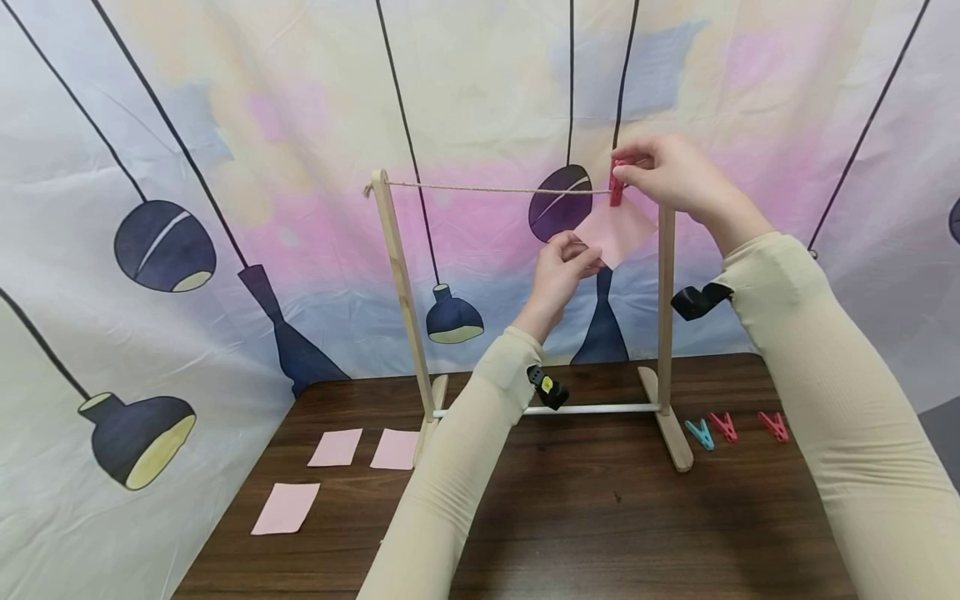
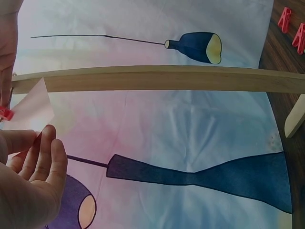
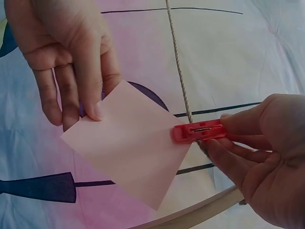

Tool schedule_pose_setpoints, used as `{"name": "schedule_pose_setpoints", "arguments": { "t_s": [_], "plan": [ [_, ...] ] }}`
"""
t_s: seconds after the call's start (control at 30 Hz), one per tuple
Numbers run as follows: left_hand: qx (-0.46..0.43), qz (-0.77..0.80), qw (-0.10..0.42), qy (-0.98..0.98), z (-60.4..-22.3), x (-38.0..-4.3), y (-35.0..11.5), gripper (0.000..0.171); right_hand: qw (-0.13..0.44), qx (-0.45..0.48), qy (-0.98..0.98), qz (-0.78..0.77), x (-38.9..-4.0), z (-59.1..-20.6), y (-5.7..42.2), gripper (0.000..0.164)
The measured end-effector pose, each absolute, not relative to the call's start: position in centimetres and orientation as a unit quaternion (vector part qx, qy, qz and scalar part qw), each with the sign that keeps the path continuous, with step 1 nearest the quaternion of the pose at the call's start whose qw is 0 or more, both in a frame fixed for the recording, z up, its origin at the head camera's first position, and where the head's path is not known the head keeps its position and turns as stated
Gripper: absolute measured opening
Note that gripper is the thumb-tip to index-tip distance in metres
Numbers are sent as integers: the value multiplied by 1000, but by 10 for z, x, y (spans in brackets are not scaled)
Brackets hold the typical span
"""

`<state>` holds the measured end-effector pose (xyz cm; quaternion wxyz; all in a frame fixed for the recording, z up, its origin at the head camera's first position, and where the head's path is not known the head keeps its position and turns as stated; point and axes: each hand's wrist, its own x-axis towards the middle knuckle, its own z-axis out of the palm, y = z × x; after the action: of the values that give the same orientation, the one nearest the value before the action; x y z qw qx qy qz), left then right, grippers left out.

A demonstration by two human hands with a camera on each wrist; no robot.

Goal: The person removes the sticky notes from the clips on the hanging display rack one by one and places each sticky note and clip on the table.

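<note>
A pink square of paper (image 3: 128, 143) hangs cornerwise at the right end of a twine line (image 1: 495, 189). My right hand (image 1: 663, 173) pinches the handle end of a red clothespin (image 3: 198, 132), whose other end lies over the paper's upper corner at the twine. Lower down, my left hand (image 1: 564, 271) pinches the paper's left corner between thumb and fingers, as the right wrist view shows. In the left wrist view the left hand (image 2: 35, 171) covers part of the paper (image 2: 35, 107), and the red clothespin sits at the frame's edge.
The twine is strung between two wooden posts (image 1: 405, 292) joined by a white bar (image 1: 600, 409). On the dark wooden table (image 1: 570, 508), three pink papers (image 1: 285, 508) lie at left. A blue clothespin (image 1: 701, 435) and two red clothespins (image 1: 772, 427) lie at right. A lamp-print cloth hangs behind.
</note>
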<state>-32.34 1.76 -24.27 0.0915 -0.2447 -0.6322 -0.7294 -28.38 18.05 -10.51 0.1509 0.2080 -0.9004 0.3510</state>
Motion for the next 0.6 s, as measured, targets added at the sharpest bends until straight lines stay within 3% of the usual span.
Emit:
{"name": "schedule_pose_setpoints", "arguments": {
  "t_s": [0.6],
  "plan": [
    [-248, -726, 94, -635, -238, -323, 9, 16, 214, 191, -879, 381, -285, -108, 174, 31]
  ]
}}
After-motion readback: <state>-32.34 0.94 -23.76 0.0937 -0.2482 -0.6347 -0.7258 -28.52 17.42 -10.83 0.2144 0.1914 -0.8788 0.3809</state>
